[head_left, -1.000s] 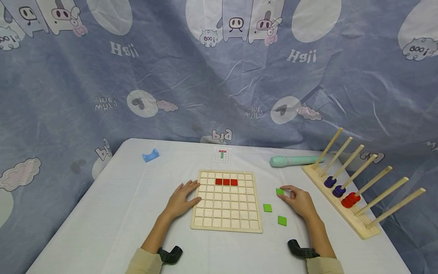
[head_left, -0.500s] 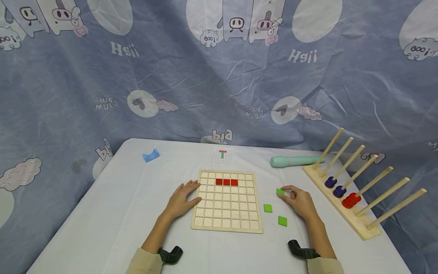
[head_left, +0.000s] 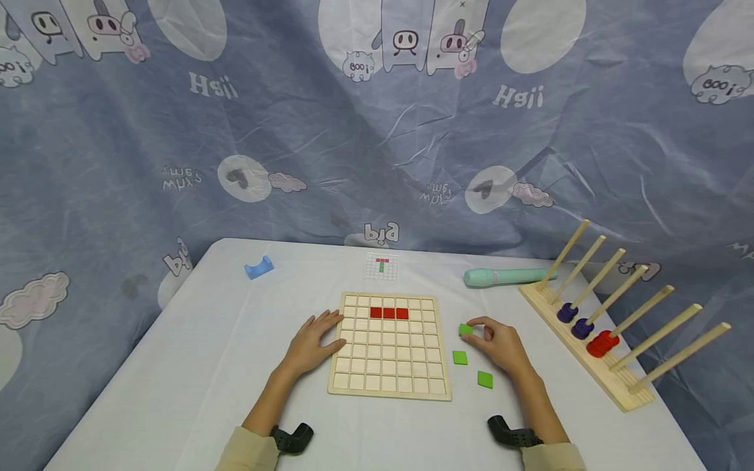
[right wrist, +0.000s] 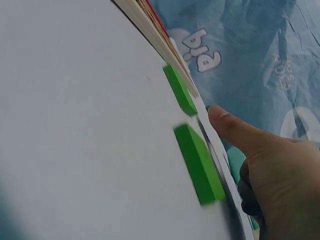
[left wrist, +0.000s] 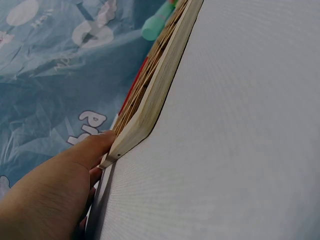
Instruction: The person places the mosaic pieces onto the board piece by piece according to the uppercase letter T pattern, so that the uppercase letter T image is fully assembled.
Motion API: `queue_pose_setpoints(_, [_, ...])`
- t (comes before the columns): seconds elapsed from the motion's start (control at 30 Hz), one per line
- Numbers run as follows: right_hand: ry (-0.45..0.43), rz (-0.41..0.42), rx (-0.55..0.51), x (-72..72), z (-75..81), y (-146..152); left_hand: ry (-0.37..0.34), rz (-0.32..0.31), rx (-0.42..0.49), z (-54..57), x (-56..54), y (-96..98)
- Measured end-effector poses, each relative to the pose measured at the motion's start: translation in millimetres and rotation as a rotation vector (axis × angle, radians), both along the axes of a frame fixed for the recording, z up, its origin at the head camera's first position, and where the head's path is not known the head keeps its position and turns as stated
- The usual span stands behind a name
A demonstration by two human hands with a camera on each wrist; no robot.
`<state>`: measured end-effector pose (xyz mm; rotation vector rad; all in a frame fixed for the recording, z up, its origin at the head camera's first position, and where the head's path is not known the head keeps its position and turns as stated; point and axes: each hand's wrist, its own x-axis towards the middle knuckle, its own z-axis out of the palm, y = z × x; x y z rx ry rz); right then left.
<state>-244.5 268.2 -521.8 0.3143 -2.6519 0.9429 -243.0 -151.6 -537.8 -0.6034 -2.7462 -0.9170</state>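
Observation:
In the head view my left hand [head_left: 312,341] rests at the left edge of a square wooden grid board [head_left: 389,351], fingers stretched out and touching its rim. The left wrist view has the thumb against the board's corner. Three red square tiles [head_left: 389,313] sit side by side in one of the board's upper rows. To the right of the board, my right hand [head_left: 502,343] pinches a green square tile [head_left: 465,330] between thumb and fingers. Nearer the front, two loose green tiles lie on the table, one [head_left: 460,358] beside the board and another [head_left: 485,379] further right.
Behind the board lies a small pattern card [head_left: 381,266] with a red and green T. A blue curved piece [head_left: 259,267] is at the back left, a mint-green microphone-shaped object [head_left: 495,277] at the back right. A wooden peg rack [head_left: 589,350] with rings borders the right side.
My right hand has moved left toward the board, carrying the pinched green tile with it. The left hand, the board and the other tiles have stayed in place.

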Motion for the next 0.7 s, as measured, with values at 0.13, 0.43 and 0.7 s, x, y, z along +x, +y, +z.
queue_pose_setpoints(0.13, [-0.008, 0.045, 0.01, 0.2, 0.8, -16, -0.009, 0.004, -0.002, -0.4, 0.1, -0.8])
queue_pose_setpoints(0.43, [-0.012, 0.151, 0.016, -2.7, 0.7, -60, -0.008, 0.005, -0.015, -1.5, 0.1, -1.5])
queue_pose_setpoints(0.7, [0.017, 0.202, 0.03, -11.9, 0.5, -97, -0.002, -0.001, -0.007, -0.1, 0.2, -0.2])
